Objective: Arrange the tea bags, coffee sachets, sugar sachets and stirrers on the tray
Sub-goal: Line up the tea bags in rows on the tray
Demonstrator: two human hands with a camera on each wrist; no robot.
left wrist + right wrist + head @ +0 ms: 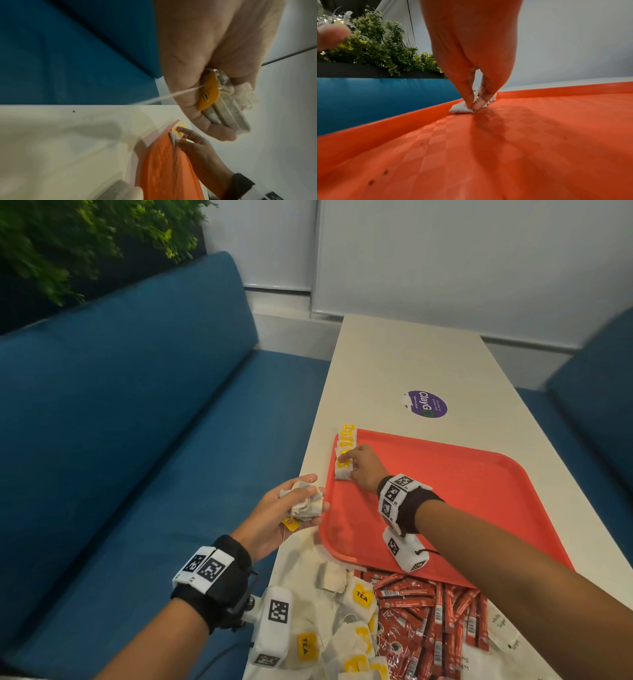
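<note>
Nearest, below both forearms, a loose heap of tea bags [346, 625] with yellow tags lies on the tabletop [421, 364], and just to the right of it a pile of red coffee sachets [435, 611] spreads under the right forearm. A few white sugar sachets [501, 626] lie at the right side of that red pile. No stirrers can be made out.

Further out, the left hand [274, 520] is held palm up over the tabletop's left edge, just beside the near left corner of the tray [479, 491]. Its fingers are curled round a small bunch of tea bags [303, 503]; a yellow tag [290, 523] hangs below the palm on its string. The left wrist view shows the same bunch [228, 106] pressed between thumb and fingers.

Beyond that, the right hand [364, 470] reaches onto the orange-red tray, which lies flat on the tabletop. Its fingertips [476, 104] pinch the edge of one tea bag [460, 108] lying against the tray's left rim. That bag is the nearest of a short row of tea bags [346, 450] that runs away from the fingers along the same rim, toward the tray's far left corner.

Past the tray, a purple round sticker [426, 404] is stuck on the tabletop. A blue bench seat [137, 422] runs along the left hand's side, with green foliage [68, 237] above its backrest.
</note>
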